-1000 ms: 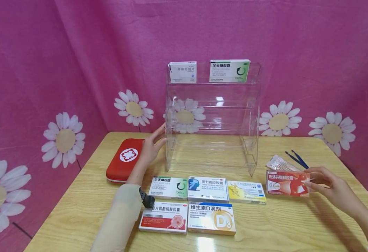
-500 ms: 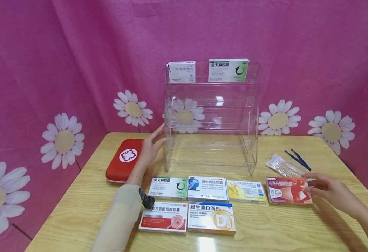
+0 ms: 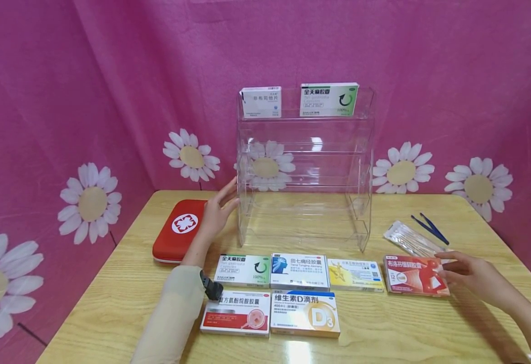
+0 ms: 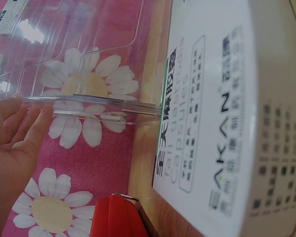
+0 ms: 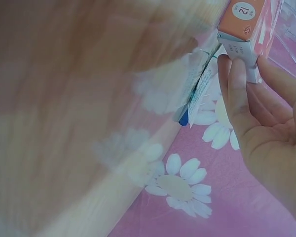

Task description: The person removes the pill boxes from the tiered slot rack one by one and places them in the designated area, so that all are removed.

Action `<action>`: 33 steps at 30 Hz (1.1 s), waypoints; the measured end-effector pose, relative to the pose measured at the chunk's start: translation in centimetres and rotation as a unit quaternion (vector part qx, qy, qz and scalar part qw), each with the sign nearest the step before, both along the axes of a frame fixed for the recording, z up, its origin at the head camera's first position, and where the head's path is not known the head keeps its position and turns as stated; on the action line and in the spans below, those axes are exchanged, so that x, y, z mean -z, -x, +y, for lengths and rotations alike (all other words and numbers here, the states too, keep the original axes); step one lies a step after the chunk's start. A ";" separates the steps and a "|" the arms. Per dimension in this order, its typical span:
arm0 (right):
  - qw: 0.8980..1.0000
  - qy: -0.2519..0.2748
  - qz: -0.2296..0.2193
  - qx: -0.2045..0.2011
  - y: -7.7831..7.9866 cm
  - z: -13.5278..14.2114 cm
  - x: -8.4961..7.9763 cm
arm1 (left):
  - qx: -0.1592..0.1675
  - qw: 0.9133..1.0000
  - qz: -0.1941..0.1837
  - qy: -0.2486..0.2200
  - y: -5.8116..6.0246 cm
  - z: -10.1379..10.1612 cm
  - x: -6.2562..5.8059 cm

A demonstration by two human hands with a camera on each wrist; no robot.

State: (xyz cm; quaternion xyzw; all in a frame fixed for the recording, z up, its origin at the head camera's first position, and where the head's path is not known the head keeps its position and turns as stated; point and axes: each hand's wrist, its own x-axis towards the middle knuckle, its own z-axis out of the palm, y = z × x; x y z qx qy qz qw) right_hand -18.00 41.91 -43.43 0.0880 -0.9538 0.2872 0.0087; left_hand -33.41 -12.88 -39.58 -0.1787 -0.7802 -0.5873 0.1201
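My left hand [image 3: 215, 215] touches the left side of a clear acrylic display rack [image 3: 304, 194] with extended fingers. In the left wrist view, those fingertips meet the rack's edge. At the right, my right hand [image 3: 475, 278] pinches the right end of a red medicine box [image 3: 413, 275], which lies face up on the table. The right wrist view shows thumb and fingers about the box's white end flap [image 5: 241, 54]. Left of it lie a yellow-white box [image 3: 356, 275], a blue-white box [image 3: 299, 271] and a green-white box [image 3: 242, 270], in a row.
A red-white box [image 3: 235, 313] and a vitamin D box [image 3: 305, 313] lie in front. Two boxes, one white [image 3: 261, 102] and one green-white [image 3: 328, 100], stand on the rack's top tier. A red first-aid case [image 3: 179, 230], cotton swabs [image 3: 411, 238] and blue tweezers [image 3: 431, 228] flank it.
The red medicine box has come down and toward me, from tilted up in my right hand to flat on the table. My left hand stays at the rack.
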 end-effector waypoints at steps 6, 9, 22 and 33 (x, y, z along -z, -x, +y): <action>1.000 0.003 -0.005 -0.006 0.0 -0.2 0.1 | 0.000 1.000 0.003 0.000 0.0 0.0 0.0; 1.000 0.007 0.005 -0.011 0.0 -0.2 0.2 | -0.002 1.000 0.003 0.002 0.1 0.0 0.0; 0.999 0.022 -0.009 -0.041 -0.3 -0.2 0.4 | -0.001 1.000 0.010 -0.001 0.1 0.0 0.0; 0.999 0.017 0.012 -0.045 -0.5 -0.5 0.5 | -0.004 1.000 0.005 0.000 0.0 0.1 0.0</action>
